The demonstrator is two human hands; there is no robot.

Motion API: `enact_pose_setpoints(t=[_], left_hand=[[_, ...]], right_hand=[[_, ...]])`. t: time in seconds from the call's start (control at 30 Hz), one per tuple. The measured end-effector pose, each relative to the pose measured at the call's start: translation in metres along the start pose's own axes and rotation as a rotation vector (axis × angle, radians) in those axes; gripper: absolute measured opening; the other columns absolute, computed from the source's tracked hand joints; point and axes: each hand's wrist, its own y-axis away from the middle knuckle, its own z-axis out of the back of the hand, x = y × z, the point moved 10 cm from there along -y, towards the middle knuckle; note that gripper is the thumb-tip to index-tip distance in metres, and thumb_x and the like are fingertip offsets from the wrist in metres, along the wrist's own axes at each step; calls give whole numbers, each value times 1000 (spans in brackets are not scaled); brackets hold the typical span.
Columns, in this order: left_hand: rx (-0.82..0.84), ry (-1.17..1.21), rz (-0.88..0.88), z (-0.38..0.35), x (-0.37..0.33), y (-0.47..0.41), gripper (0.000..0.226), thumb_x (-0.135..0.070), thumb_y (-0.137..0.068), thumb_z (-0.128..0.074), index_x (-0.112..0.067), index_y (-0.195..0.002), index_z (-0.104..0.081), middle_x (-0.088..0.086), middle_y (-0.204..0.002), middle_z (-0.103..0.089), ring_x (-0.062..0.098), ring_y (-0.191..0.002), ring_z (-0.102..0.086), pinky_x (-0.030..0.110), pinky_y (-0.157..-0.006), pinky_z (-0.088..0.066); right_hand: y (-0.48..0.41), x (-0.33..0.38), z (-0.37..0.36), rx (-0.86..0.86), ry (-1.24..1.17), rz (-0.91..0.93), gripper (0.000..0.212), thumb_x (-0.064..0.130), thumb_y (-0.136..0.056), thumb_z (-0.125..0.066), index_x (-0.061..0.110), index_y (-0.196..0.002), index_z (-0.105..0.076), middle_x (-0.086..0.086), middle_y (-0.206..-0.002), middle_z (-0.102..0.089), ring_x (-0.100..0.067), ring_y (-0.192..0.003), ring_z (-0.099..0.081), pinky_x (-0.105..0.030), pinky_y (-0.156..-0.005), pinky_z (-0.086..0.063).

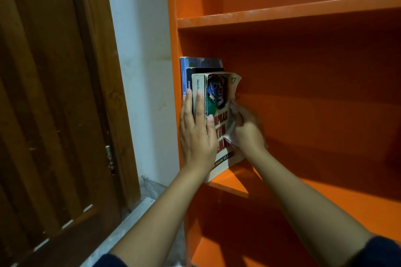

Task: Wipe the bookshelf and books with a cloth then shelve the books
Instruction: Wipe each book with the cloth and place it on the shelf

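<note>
The cream book stands upright at the far left end of the middle shelf of the orange bookshelf. It's the outermost of three. A black book is right behind it, and a blue book sits against the bookshelf's left side wall. All three are packed together and touching. The cream one sits closest to the shelf's front edge, and the top corner of its cover curls outward.

The left hand lies flat on the spines, fingers straight and close together and pointing up. The thumb rests across the edge of the cream book's front cover. So it's pressing, not gripping anything.

The right hand is pretty motion-blurred, but its fingers look curled round a pale cloth that's bunched up against the cream book's cover, about halfway down. Can't make out the individual fingers any better than that.

Dark sleeves show at the bottom edge, pushed up above the forearms.

To the left of the bookshelf is a strip of white wall, and past that a dark wooden door. A bit of pale floor shows down where the wall and door meet.
</note>
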Motion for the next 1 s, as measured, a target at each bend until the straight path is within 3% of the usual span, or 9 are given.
enact_pose_setpoints(t=[0.1,0.2,0.3,0.37,0.47,0.63,0.87,0.93,1.0], left_hand=[[15,-18,16,1,-1,0,55,-20,-97,-35,-9,-148,-19,8,-156,-14,14,-144,-5,21,-118,-5],[44,-22,38,4,-3,-1,55,-19,-96,-37,-10,-148,-19,10,-156,-16,14,-144,-6,18,-117,-3],[103,-26,65,8,-6,-2,57,-16,-97,-42,-14,-149,-19,8,-156,-16,14,-144,-7,26,-116,-9],[150,-31,89,11,-7,-3,58,-15,-97,-44,-15,-149,-20,7,-156,-15,18,-144,-11,30,-115,-14],[216,-42,115,14,-10,-6,58,-13,-96,-45,-15,-149,-19,4,-157,-13,19,-145,-12,26,-112,-15],[329,-46,152,19,-14,-8,57,-15,-97,-44,-17,-149,-20,0,-157,-10,16,-145,-9,21,-107,-16],[477,7,231,49,0,26,48,-21,-101,-36,-22,-147,-26,-1,-154,-20,13,-142,-16,35,-113,-27],[521,-26,263,62,16,57,47,-22,-100,-37,-20,-147,-28,1,-153,-25,14,-141,-20,33,-112,-26],[586,-78,322,72,42,98,47,-22,-100,-39,-19,-146,-30,3,-151,-29,16,-140,-23,31,-111,-25]], right_hand=[[-3,29,2,-41,-142,154,41,11,-97,-44,27,-134,-50,6,-132,-54,-12,-124,-48,-27,-100,-44],[10,38,2,-108,-161,219,34,6,-94,-48,16,-125,-59,11,-108,-61,-2,-95,-57,-15,-80,-47],[25,42,5,-157,-179,267,33,8,-93,-53,12,-126,-59,-3,-115,-65,-12,-100,-60,-22,-87,-49],[34,46,5,-143,-179,272,31,7,-93,-55,7,-124,-60,-10,-114,-65,-9,-100,-59,-15,-88,-47],[48,52,4,-91,-206,279,32,2,-92,-55,4,-123,-59,-6,-109,-61,-7,-101,-59,-4,-88,-42],[60,61,6,-10,-210,293,34,1,-92,-54,5,-126,-57,-8,-115,-61,-3,-105,-56,-6,-92,-40],[126,57,0,-8,-196,224,34,8,-95,-53,12,-128,-57,1,-118,-60,8,-103,-54,-7,-91,-41],[164,51,-6,-31,-167,264,32,7,-93,-54,10,-125,-59,0,-116,-62,-2,-106,-57,-15,-94,-43],[206,38,-19,-35,-117,325,29,5,-91,-57,8,-120,-63,2,-113,-64,-9,-106,-57,-12,-98,-35]])
